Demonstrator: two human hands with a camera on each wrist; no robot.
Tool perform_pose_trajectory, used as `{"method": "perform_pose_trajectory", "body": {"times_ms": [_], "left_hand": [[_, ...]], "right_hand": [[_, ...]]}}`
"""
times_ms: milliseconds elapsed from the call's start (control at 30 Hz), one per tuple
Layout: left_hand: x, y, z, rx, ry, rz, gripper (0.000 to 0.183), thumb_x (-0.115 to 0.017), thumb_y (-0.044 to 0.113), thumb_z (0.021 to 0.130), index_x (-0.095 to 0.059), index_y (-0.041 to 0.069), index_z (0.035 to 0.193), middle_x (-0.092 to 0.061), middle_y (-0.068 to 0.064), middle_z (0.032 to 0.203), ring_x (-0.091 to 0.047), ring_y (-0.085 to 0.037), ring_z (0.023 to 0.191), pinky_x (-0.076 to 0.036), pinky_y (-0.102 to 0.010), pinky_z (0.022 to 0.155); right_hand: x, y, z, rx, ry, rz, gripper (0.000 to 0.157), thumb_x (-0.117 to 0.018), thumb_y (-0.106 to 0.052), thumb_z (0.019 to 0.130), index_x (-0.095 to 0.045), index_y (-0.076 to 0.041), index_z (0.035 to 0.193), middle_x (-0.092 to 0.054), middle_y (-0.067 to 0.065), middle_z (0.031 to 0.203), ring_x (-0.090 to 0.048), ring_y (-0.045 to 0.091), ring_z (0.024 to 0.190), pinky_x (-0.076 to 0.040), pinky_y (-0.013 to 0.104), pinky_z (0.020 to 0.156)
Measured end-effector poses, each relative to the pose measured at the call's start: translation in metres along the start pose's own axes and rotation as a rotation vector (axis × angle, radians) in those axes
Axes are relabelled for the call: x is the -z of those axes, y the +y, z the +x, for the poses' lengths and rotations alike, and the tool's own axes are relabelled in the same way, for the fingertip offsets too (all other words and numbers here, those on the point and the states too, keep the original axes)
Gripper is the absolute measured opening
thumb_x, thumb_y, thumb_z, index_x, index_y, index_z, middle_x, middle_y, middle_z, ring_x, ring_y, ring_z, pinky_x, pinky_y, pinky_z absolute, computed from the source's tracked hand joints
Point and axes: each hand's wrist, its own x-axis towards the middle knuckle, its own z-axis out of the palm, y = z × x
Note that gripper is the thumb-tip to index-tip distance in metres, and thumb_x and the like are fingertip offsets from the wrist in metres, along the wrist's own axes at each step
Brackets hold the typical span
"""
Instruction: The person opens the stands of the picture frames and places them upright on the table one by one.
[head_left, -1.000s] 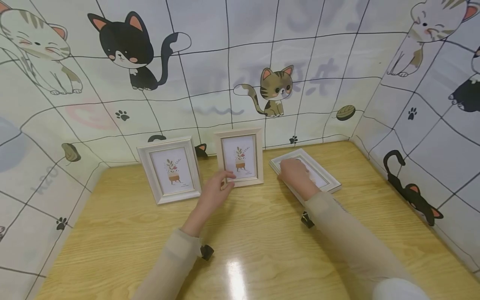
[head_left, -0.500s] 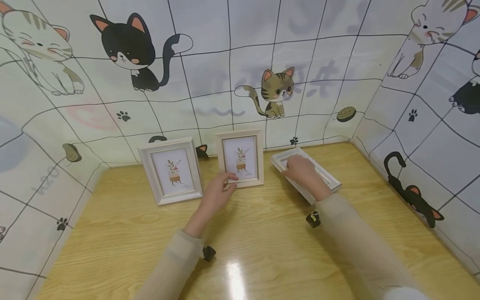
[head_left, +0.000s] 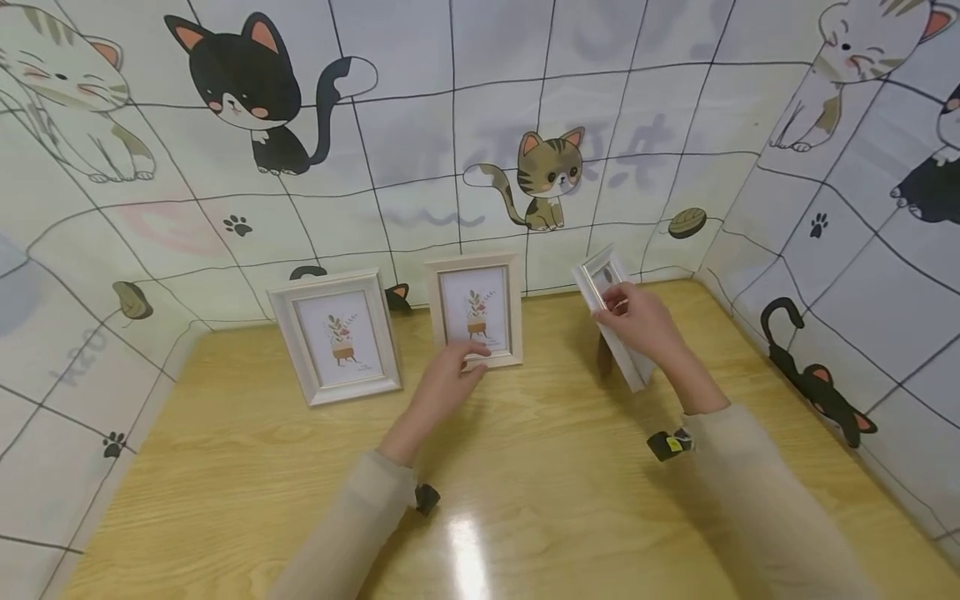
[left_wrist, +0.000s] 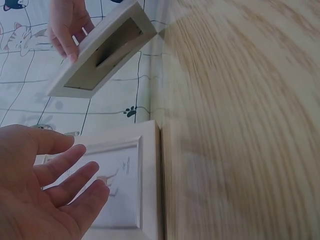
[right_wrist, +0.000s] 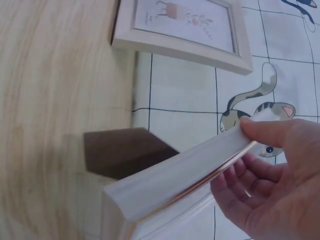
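My right hand (head_left: 645, 318) pinches a side edge of a white photo frame (right_wrist: 165, 177) between thumb and fingers. That photo frame is tilted up at the right, and its brown back stand (right_wrist: 125, 150) sticks out behind. My left hand (head_left: 448, 385) is in front of the lower edge of a cream photo frame (head_left: 516, 310), fingers loosely curved and holding nothing; whether it touches this frame, I cannot tell. The cream frame stands upright with a potted-plant print. Left of it stands a larger white photo frame (head_left: 287, 342) with a similar print.
A light wood table (head_left: 540, 483) carries all the frames. Behind it and on both sides rise walls with a cat and grid pattern (head_left: 420, 142). A small black device (head_left: 670, 444) sits at the right wrist, another (head_left: 427, 498) at the left.
The photo frame at the right, lying flat before, has been lifted and tilted up by my right hand, which now grips its edge. My left hand has shifted slightly right.
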Motion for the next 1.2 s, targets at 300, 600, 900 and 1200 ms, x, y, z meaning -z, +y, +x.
{"method": "perform_pose_trajectory", "body": {"times_ms": [300, 600, 900, 1200], "left_hand": [[-0.012, 0.018, 0.013, -0.025, -0.088, -0.013, 0.027, -0.062, 0.015, 0.098, -0.066, 0.008, 0.123, -0.063, -0.009, 0.136, -0.058, -0.03, 0.127, -0.052, -0.044, 0.103], [-0.028, 0.033, 0.023, -0.039, -0.146, 0.055, 0.033, -0.062, 0.019, 0.098, -0.062, 0.013, 0.131, -0.06, -0.008, 0.14, -0.054, -0.028, 0.132, -0.047, -0.044, 0.111], [-0.047, 0.041, 0.032, -0.026, -0.185, 0.09, 0.048, -0.064, 0.025, 0.097, -0.052, 0.017, 0.143, -0.055, -0.004, 0.147, -0.052, -0.024, 0.136, -0.047, -0.04, 0.112], [-0.07, 0.043, 0.036, -0.017, -0.215, 0.119, 0.061, -0.069, 0.032, 0.094, -0.046, 0.018, 0.148, -0.049, -0.002, 0.153, -0.047, -0.022, 0.141, -0.042, -0.038, 0.117]], "right_hand": [[0.002, 0.01, -0.011, 0.1, 0.09, 0.169, 0.043, -0.062, -0.023, 0.099, -0.051, 0.006, 0.129, -0.058, 0.027, 0.127, -0.06, 0.044, 0.117, -0.058, 0.048, 0.089], [0.0, 0.029, -0.014, 0.203, 0.048, 0.307, 0.037, -0.063, -0.013, 0.098, -0.053, 0.004, 0.129, -0.058, 0.013, 0.12, -0.059, 0.008, 0.103, -0.05, 0.009, 0.078], [-0.002, 0.039, -0.018, 0.246, 0.027, 0.435, 0.034, -0.062, -0.007, 0.097, -0.051, 0.006, 0.126, -0.056, -0.019, 0.114, -0.057, -0.002, 0.102, -0.05, 0.009, 0.083], [-0.006, 0.048, -0.025, 0.28, -0.037, 0.498, 0.029, -0.062, -0.002, 0.096, -0.053, -0.001, 0.123, -0.058, -0.022, 0.117, -0.058, -0.004, 0.105, -0.05, 0.008, 0.087]]}}
